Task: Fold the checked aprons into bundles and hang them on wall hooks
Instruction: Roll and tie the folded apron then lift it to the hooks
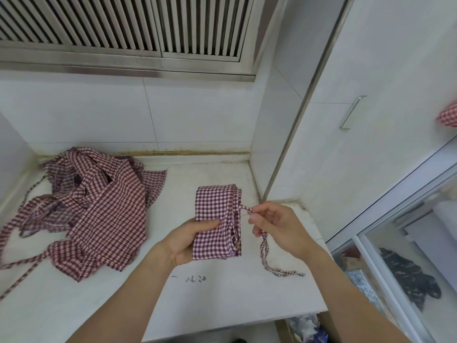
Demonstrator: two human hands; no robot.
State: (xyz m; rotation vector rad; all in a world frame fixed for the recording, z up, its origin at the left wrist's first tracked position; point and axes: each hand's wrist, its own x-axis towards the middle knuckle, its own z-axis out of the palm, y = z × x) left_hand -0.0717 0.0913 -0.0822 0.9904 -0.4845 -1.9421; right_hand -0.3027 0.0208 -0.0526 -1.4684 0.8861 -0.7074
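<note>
Folded apron bundle and loose apron heap: matt woven checked cloth, creased; countertop: smooth, pale, stone-like surface with grime along its back joint; wall tiles: smooth, faintly glossy white; vent grille and cabinet handle: brushed metal

loose aprons left of folded bundle

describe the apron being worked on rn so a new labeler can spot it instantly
Start at the white counter under the slatted metal vent. Near its right end, the left hand grips a folded apron while the right hand pinches its strap. Unlike the loose apron pile on the left, it is a neat flat rectangle.
</note>
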